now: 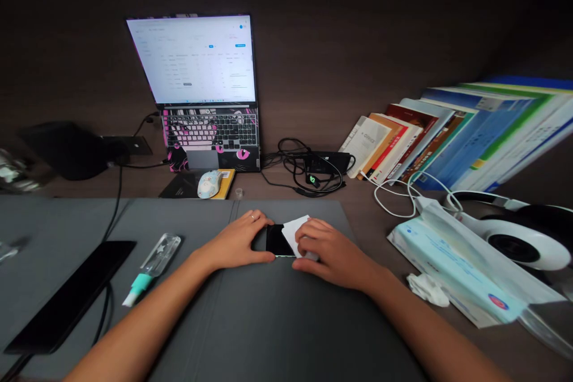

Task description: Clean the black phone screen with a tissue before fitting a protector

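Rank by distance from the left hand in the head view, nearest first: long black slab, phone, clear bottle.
1. Phone: held by the left hand, on its right.
2. Clear bottle: left, on the mat.
3. Long black slab: farther left, past the bottle.

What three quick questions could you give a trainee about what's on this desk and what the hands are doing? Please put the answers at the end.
1. Multiple choice: how is the white sheet held? A, in the left hand; B, in the right hand; C, in neither hand.
2. True or false: the laptop stands open with its screen lit.
3. Fill in the blank: a row of ____ leans behind the headphones.

Key:
1. B: the right hand holds it over part of the phone, while the left hand grips the phone's other end.
2. True.
3. Books.
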A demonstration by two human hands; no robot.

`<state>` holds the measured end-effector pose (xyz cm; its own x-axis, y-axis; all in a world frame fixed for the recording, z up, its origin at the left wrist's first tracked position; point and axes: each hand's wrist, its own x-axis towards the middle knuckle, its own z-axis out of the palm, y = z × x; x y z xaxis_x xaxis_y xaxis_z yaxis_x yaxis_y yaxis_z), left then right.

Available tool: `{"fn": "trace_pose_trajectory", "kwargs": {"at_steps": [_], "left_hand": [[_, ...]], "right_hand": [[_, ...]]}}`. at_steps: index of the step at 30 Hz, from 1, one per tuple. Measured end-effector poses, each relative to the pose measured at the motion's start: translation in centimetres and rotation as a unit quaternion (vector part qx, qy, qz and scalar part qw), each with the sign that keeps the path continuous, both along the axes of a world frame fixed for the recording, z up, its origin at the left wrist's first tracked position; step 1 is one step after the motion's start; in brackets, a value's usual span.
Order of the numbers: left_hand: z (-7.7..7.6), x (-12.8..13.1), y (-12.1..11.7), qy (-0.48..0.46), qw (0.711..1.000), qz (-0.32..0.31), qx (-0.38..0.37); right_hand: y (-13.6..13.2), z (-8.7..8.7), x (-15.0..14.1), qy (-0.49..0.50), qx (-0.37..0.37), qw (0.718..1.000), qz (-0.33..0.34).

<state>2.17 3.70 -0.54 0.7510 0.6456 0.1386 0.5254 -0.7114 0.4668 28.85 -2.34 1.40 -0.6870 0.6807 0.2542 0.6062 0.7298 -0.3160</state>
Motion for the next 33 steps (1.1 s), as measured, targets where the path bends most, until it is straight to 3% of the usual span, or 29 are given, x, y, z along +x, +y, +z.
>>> {"fn": "trace_pose_trajectory", "kwargs": {"at_steps": [4, 9, 14, 19, 24, 29, 33], "left_hand": [[-0.1, 0.0, 0.0, -0.002, 1.000, -0.003, 0.003], [-0.1, 0.1, -0.1, -0.008, 1.000, -0.001, 0.004], [0.0, 0.1, -0.1, -0.012, 1.000, -0.005, 0.005], [0.1, 0.2, -0.1, 0.004, 1.000, -0.007, 0.005], [0.0, 0.1, -0.1, -0.009, 1.000, -0.006, 0.012], [0.0, 0.1, 0.0, -0.003, 1.000, -0.011, 0.008], [-0.1, 0.1, -0.1, -0.005, 1.000, -0.002, 0.016]], "right_hand": [[-0.1, -0.1, -0.4, -0.002, -0.005, 1.000, 0.003], [-0.4, -0.4, -0.8, -0.002, -0.003, 0.997, 0.071], [-0.3, -0.4, -0.7, 0.007, -0.018, 0.999, 0.033], [-0.5, -0.3, -1.1, -0.006, -0.026, 0.996, 0.083], [-0.4, -0.3, -1.1, -0.023, -0.035, 0.999, 0.024], [-0.5, -0.5, -1.2, -0.014, -0.022, 0.998, 0.065], [-0.3, -0.6, -1.2, -0.017, -0.003, 1.000, 0.015]]}}
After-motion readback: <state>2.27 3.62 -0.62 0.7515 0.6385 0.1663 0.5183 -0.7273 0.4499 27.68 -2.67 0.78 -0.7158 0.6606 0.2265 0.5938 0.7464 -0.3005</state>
